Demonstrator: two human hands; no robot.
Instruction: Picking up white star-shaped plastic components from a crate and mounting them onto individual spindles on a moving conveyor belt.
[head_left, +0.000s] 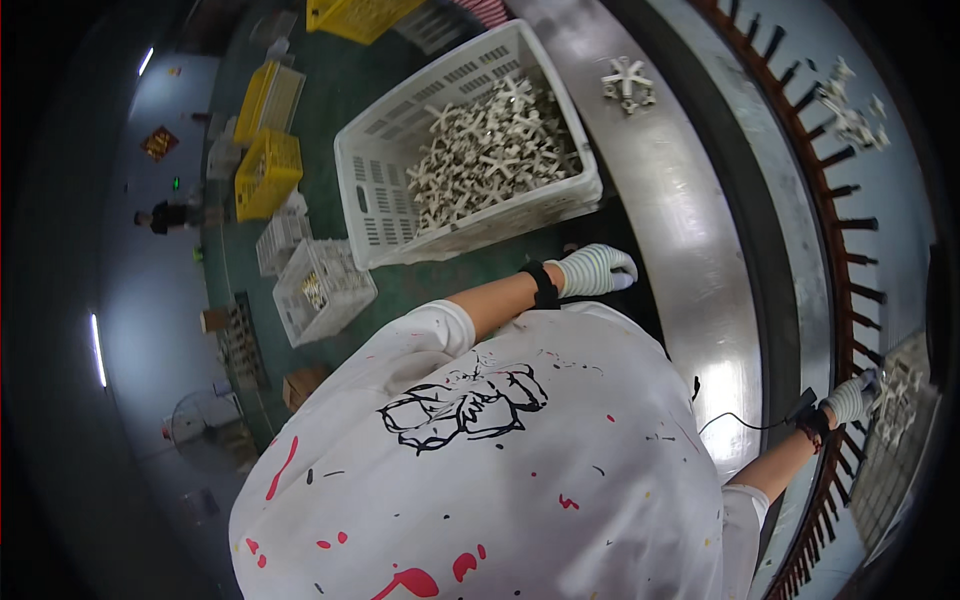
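Note:
My left hand (pixel 597 270), in a striped knit glove with a black wristband above it, is held in front of my body beside the steel ledge. Its fingers are curled closed, and nothing shows in them. My right hand (pixel 848 400), gloved alike, reaches far right across the row of brown prongs. Its fingertips are at a cluster of white star-shaped parts (pixel 898 398); their grip is too small to make out. One white star-shaped part (pixel 628 84) lies alone on the steel ledge (pixel 665 170). More such parts (pixel 495 150) fill part of a large white crate (pixel 375 215).
A dark belt-like strip (pixel 735 130) and a rail with upright brown prongs (pixel 838 215) run along my right. Beyond them are more white parts (pixel 850 115). Yellow crates (pixel 268 172) and a smaller white crate (pixel 325 290) stand on the green floor at left.

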